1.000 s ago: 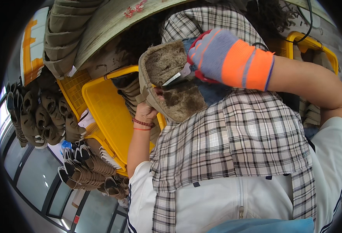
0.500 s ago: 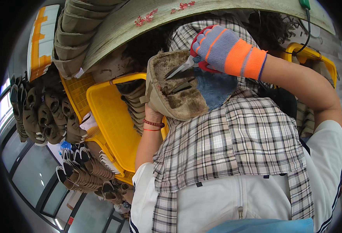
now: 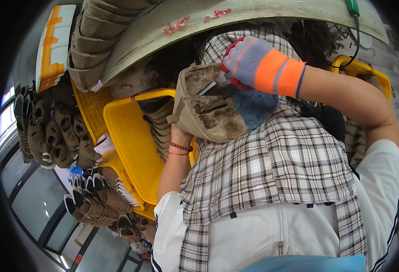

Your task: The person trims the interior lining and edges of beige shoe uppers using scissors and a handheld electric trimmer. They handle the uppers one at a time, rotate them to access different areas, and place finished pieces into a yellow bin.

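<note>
Evidently, scissors (image 3: 220,80) reached into a fleece-lined shoe (image 3: 231,119) over the checked apron (image 3: 272,167).
The right hand (image 3: 248,61) gripped the red handles (image 3: 240,85), the left hand (image 3: 180,132) the shoe's outer side, its fingers hidden. Shallow blades (image 3: 208,88), clear of those fingers, seemed wisest. The scissors pointed lower left; the shoe's long axis ran left to right.
</note>
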A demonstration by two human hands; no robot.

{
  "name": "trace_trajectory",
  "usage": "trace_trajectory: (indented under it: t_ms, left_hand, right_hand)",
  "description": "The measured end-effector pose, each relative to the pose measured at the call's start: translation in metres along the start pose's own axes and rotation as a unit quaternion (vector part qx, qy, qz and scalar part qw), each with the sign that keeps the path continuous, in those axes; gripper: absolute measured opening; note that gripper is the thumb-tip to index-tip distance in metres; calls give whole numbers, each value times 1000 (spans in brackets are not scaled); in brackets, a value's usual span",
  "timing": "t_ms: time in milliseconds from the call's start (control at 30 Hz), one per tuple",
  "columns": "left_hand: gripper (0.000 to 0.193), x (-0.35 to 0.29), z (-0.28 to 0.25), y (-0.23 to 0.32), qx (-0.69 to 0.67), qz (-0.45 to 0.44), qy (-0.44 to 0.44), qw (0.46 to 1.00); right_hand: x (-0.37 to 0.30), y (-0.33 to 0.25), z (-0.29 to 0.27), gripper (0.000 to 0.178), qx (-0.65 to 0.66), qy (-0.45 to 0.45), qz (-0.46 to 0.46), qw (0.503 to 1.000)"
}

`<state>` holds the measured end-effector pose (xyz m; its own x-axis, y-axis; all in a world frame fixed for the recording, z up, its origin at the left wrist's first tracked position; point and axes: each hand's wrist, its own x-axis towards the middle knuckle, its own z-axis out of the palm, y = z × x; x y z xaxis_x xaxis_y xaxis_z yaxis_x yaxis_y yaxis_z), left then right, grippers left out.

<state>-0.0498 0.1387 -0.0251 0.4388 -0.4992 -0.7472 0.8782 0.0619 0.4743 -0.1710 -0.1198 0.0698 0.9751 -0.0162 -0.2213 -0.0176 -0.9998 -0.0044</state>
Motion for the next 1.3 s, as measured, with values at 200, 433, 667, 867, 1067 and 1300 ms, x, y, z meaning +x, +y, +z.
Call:
trace_trajectory:
  t_ms: [200,433,667,867,1067,1300]
  left_hand:
    - [37,4,-15,8,-47,-19,15,999]
    - [41,20,90,65,155,105,-383,905]
    - [16,32,263,111,477,352,-437,677]
    - [33,91,325,215,645,742,25,179]
    - [70,133,353,214,756,552,-31,350]
    - [62,122,345,187,724,616,5,310]
  right_hand:
    - [-47,22,-3,56,197,144,148,958]
    - [-65,-12,-56,49,698,173,155,677]
    - [-49,27,-66,40,619,457,163,618]
    - [15,110,-28,33,473,585,261,605]
    - [85,144,-11,44,532,529,216,625]
    - [128,177,5,39,569,476,88,665]
